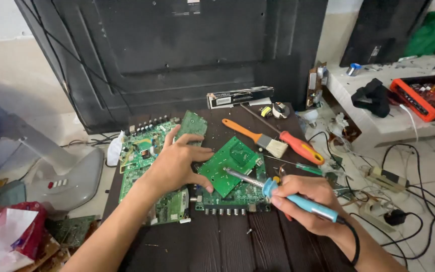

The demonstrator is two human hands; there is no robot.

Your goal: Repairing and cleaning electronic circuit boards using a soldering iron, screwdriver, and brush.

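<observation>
The small green board [231,165] lies tilted between the hands: the left hand [177,163] pins its left edge with spread fingers, while the right hand [303,201] grips the soldering iron [283,194], tip slanting up-left onto it.

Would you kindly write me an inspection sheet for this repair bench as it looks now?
Surface: dark wooden table, crowded at the back.
Job's things: small green board lying tilted on a larger circuit board; blue soldering iron, tip on the small board.
Clutter: orange-handled brush, red-handled screwdriver, large green board at left.
Hands: left hand steadies the small board's edge; right hand grips the iron.
Cables: iron's black cord; tangled leads and power strip on the floor.
Surroundings: black television back panel; orange toolbox.
</observation>
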